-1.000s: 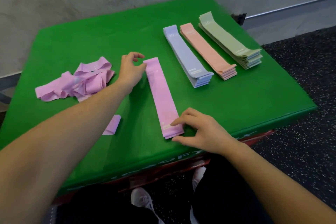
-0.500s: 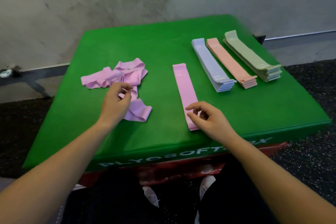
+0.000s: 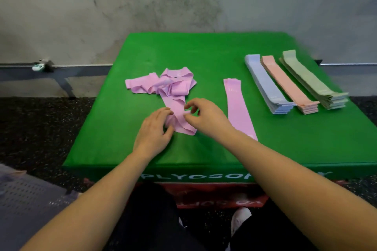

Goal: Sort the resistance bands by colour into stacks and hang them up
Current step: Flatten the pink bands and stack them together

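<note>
Left hand [image 3: 153,128] curled on the near end of a loose pink band [image 3: 179,117], thumb and fingers pinching its left edge. Right hand [image 3: 204,117] nipping the same band's right edge between thumb and fingertips, other fingers arched above it. Band lying crumpled on the green surface [image 3: 204,51], trailing back into the tangled pink heap [image 3: 163,85] just beyond the hands.

Probably light, thin and limp: folds and curls in the heap, no stiffness anywhere. Likely stretchy and slightly grippy, so liable to drag its neighbours along when pulled. Best taken at the two ends, or by both edges near one end, then drawn taut and smoothed flat; a pinch at the middle likely to leave it doubled over.

Just right of the hands, one flattened pink band [image 3: 239,108] laid lengthwise, start of the pink stack, near end hidden behind the right forearm. Further right of that, side by side and apart from it, three finished stacks: blue stack [image 3: 267,85], peach stack [image 3: 289,85], green stack [image 3: 312,81]. No hook or rail for hanging visible.
</note>
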Available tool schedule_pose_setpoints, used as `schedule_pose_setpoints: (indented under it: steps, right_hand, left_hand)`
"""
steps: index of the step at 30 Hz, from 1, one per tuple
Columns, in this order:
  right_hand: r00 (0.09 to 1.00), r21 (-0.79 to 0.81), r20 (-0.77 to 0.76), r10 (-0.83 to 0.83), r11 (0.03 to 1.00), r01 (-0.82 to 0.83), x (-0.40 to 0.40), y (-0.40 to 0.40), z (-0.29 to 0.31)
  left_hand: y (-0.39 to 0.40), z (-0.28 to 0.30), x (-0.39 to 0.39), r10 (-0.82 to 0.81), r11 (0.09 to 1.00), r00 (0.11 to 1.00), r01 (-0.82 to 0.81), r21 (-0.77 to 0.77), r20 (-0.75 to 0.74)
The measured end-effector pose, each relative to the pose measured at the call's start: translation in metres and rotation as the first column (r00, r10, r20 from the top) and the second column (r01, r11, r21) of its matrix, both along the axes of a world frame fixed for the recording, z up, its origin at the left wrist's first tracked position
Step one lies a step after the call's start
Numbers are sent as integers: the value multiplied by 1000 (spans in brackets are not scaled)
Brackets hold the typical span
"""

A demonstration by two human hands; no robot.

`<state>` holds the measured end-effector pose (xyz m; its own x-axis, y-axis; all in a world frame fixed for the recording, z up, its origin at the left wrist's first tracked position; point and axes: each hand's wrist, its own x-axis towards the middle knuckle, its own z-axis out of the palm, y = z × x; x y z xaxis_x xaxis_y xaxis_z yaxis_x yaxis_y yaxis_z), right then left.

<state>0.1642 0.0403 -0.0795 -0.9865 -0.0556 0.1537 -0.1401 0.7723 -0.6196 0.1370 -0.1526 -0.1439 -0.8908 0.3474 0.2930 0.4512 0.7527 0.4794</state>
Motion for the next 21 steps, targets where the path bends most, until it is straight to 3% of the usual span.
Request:
schedule_pose_setpoints:
  steps: [6,14,17,19,21]
  right_hand:
    - [988,127,129,-85,990,69,-29,-20,-36]
    - [997,88,-78,-4,996,11,14,-7,-53]
    - [990,-90,-131,-52,995,40,37,0,-44]
    - [995,-271,-53,-81,961,64,49,1,-34]
    - [994,-489,57,-94,865,110,56,0,-25]
  left_hand:
    - [-2,0,-1,0,1000,1000,0,12,24]
    - [-2,1,2,-181,981,983,181,-66,6]
    - [-3,1,2,-240,964,971,240,-111,11]
    - [-3,-1,1,-242,960,970,238,-144,-10]
    - [-3,-2,1,-232,956,972,223,-188,-27]
